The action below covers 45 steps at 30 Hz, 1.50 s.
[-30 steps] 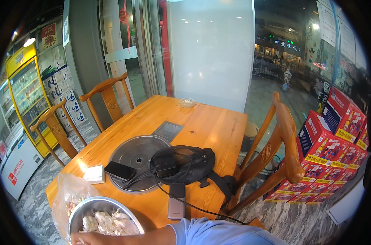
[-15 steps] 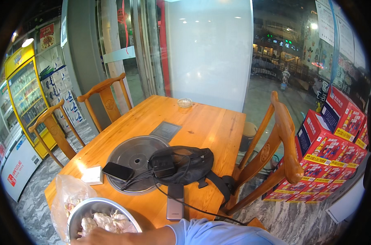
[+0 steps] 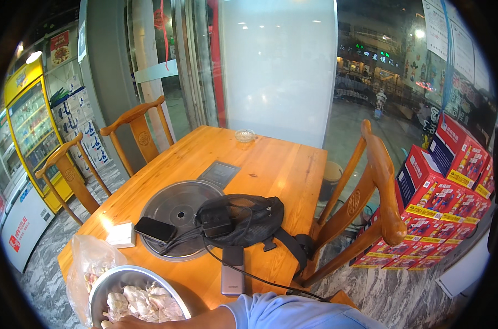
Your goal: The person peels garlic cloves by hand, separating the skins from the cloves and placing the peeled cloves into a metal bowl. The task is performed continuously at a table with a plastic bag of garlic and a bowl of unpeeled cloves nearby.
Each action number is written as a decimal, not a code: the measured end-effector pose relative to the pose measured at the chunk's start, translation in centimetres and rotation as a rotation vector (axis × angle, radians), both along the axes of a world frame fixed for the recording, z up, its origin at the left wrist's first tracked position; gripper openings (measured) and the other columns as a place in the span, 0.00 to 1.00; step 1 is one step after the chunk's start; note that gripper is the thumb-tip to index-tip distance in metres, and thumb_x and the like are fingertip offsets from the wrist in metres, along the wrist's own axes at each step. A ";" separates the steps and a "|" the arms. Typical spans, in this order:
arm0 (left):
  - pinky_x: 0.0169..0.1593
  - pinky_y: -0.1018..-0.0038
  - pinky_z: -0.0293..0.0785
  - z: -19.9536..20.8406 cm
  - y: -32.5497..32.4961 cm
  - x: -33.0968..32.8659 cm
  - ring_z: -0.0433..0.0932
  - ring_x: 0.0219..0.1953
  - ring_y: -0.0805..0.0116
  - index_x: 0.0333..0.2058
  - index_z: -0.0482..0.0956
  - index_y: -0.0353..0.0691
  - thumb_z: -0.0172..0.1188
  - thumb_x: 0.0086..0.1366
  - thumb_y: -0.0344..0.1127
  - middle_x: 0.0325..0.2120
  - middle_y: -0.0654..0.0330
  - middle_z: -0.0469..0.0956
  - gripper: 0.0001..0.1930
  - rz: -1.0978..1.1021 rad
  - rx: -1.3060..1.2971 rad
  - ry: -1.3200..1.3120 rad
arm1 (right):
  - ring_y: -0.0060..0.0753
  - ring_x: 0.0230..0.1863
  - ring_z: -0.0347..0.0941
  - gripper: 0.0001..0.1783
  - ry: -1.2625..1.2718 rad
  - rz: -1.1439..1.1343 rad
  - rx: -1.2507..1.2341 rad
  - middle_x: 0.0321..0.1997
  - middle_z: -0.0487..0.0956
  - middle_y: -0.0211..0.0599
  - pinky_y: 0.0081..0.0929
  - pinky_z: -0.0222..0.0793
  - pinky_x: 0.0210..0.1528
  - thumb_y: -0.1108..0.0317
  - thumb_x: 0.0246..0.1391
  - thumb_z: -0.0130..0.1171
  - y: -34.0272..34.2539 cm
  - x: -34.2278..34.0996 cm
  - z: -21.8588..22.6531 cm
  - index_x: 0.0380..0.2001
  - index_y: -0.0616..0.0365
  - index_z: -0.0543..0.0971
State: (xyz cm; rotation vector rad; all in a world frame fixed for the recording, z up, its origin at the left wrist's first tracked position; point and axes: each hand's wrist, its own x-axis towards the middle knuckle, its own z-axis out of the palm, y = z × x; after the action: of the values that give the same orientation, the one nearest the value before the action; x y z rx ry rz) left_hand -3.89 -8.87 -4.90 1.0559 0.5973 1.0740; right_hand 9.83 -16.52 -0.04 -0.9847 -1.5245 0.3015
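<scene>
A metal bowl [image 3: 93, 293] of whitish garlic bulbs [image 3: 144, 302] stands at the near left corner of the table. My right forearm [image 3: 205, 321] comes out of a light blue sleeve and reaches left along the bowl's near side. Of my right hand [image 3: 125, 323] only the upper part shows at the bowl's near rim; the lower edge of the picture cuts off its fingers. A clear plastic bag [image 3: 87, 255] with garlic pieces inside leans against the bowl's left side. My left hand is outside the picture.
On the wooden table [image 3: 276, 170] lie a black bag [image 3: 260, 216], a phone [image 3: 154, 229], a power bank [image 3: 233, 271], a white box [image 3: 121, 236] and a glass ashtray [image 3: 245, 135]. A cable runs toward my sleeve. Wooden chairs [image 3: 378, 192] and stacked red cartons [image 3: 435, 203] stand around.
My right hand has drawn back toward the lower edge, uncovering more garlic in the bowl. The whole view has shifted slightly.
</scene>
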 end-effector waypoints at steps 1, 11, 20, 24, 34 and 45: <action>0.14 0.86 0.53 0.1 0.0 -0.1 0.58 0.13 0.82 0.46 0.68 0.40 0.48 0.62 0.59 0.18 0.69 0.64 0.27 -0.010 0.017 0.001 | 0.46 0.25 0.76 0.18 -0.024 -0.020 0.006 0.25 0.79 0.41 0.36 0.70 0.26 0.50 0.51 0.54 0.0 0.0 -0.2 0.35 0.53 0.75; 0.15 0.85 0.54 1.2 -0.6 -0.3 0.59 0.14 0.81 0.45 0.69 0.40 0.50 0.62 0.57 0.19 0.68 0.64 0.25 -0.070 0.122 0.013 | 0.45 0.21 0.74 0.10 -0.059 -0.145 0.005 0.18 0.76 0.40 0.36 0.69 0.23 0.62 0.52 0.52 0.6 -0.8 -1.2 0.33 0.57 0.71; 0.28 0.78 0.68 1.6 0.9 -1.0 0.70 0.26 0.70 0.44 0.69 0.37 0.55 0.61 0.49 0.24 0.60 0.69 0.22 -0.111 0.410 -0.102 | 0.46 0.27 0.76 0.08 0.225 0.019 0.023 0.26 0.78 0.42 0.33 0.70 0.28 0.66 0.55 0.51 1.1 -0.2 -0.9 0.34 0.58 0.71; 0.45 0.67 0.66 1.9 -0.4 0.2 0.70 0.41 0.61 0.48 0.65 0.35 0.52 0.64 0.45 0.37 0.51 0.70 0.21 0.085 0.463 0.014 | 0.47 0.26 0.76 0.16 0.140 -0.111 0.078 0.25 0.77 0.45 0.36 0.69 0.25 0.56 0.56 0.53 0.3 -0.7 -1.0 0.31 0.60 0.68; 0.53 0.62 0.67 1.5 -0.9 0.0 0.70 0.48 0.57 0.54 0.59 0.33 0.48 0.67 0.40 0.47 0.47 0.69 0.22 0.052 0.369 -0.106 | 0.44 0.16 0.72 0.19 -0.073 -0.260 0.105 0.16 0.73 0.42 0.34 0.65 0.15 0.53 0.53 0.56 0.3 -0.8 -0.6 0.26 0.59 0.68; 0.41 0.68 0.71 1.3 -1.9 0.4 0.74 0.37 0.61 0.44 0.72 0.32 0.39 0.70 0.46 0.38 0.51 0.75 0.22 0.560 1.027 0.657 | 0.43 0.17 0.71 0.14 -0.171 -0.367 0.191 0.18 0.73 0.41 0.34 0.66 0.17 0.61 0.50 0.54 1.1 -2.0 -1.9 0.24 0.62 0.68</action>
State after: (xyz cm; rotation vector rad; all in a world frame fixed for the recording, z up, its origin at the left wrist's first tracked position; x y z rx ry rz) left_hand -3.52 -10.74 -3.62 2.2776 0.9199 1.5826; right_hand 7.86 -15.38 -1.96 -1.1337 -1.4586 -0.1900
